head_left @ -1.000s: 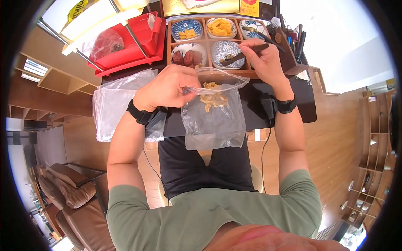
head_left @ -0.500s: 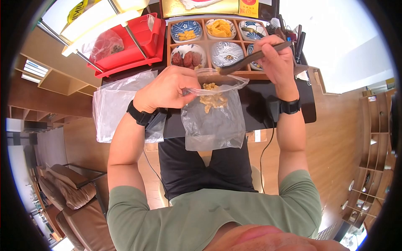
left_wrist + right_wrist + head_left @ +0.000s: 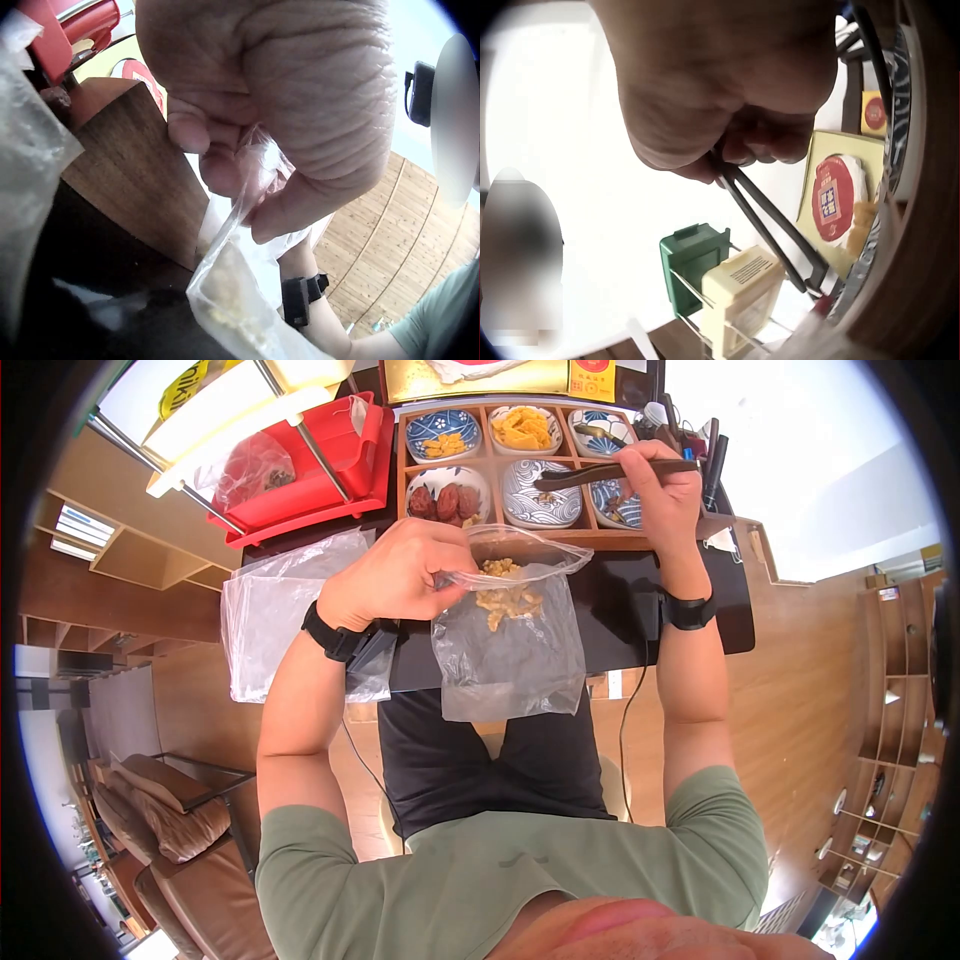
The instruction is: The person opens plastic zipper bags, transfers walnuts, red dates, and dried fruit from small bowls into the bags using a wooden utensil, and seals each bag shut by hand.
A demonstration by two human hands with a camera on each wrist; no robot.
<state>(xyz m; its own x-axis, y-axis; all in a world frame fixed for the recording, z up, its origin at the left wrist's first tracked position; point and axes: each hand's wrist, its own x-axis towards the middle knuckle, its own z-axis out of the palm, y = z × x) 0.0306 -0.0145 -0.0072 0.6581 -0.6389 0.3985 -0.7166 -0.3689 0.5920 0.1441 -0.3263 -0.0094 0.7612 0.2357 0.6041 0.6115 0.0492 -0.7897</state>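
Observation:
My left hand (image 3: pixel 400 572) pinches the rim of a clear plastic bag (image 3: pixel 510 670) that hangs over the table's front edge. Yellowish-brown dried pieces (image 3: pixel 510 605) lie inside the bag. In the left wrist view, the thumb and fingers grip the bunched film (image 3: pixel 259 161). My right hand (image 3: pixel 665 500) holds dark tongs (image 3: pixel 590 474), their tips above a wave-patterned bowl (image 3: pixel 525 508) with a few small bits in it. The right wrist view shows both arms of the tongs, their tips close together.
A wooden divided tray (image 3: pixel 480 540) holds several patterned bowls, one with red dates (image 3: pixel 445 502), another with orange-yellow slices (image 3: pixel 525 428). More clear bags (image 3: pixel 285 620) lie at the left, below a red bin (image 3: pixel 350 445). Pens (image 3: pixel 715 460) stand at the right.
The tongs went from the wave-patterned bowl to the bag's mouth, then back up over the bowl. My right hand shifted right overall; my left hand and the bag stayed put.

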